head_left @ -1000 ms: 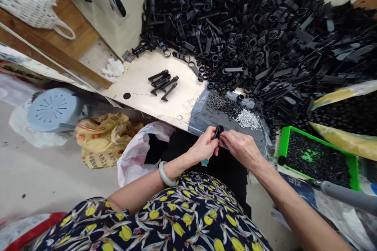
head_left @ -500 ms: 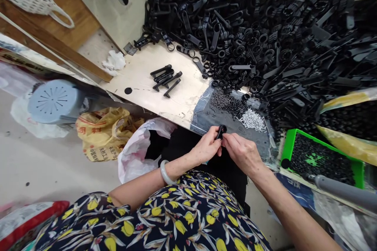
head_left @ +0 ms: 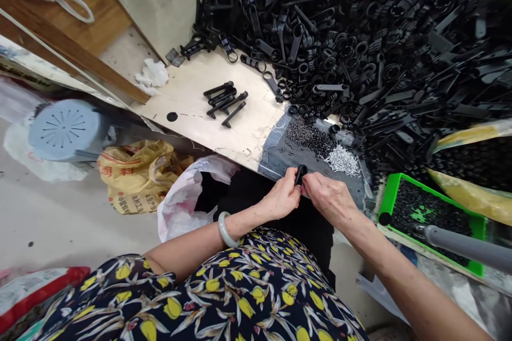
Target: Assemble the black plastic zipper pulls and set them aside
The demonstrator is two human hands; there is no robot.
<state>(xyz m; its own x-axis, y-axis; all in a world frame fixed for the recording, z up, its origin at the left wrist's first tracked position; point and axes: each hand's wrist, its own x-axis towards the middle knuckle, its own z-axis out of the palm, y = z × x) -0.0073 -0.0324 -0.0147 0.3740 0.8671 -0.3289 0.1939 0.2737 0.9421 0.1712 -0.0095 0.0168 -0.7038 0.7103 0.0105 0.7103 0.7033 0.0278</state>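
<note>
- Left hand [head_left: 283,196]: grip closed around a black part [head_left: 300,173], at the tabletop's [head_left: 188,90] near edge.
- Right hand [head_left: 330,197]: grip pinched narrow, right at the part; cannot tell whether it holds something small.
- Silver pins [head_left: 343,161] piled beyond the hands, beside small black pieces [head_left: 322,141].
- Green tray [head_left: 386,200] off to the right.

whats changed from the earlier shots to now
The black part in the left hand seems slightly turned. In view, the grey tool overlaps more of the green tray, though the camera also shifted. Nothing was visibly let go or newly taken; the right hand stays at that part. The black pieces on the bench keep their arrangement.
</note>
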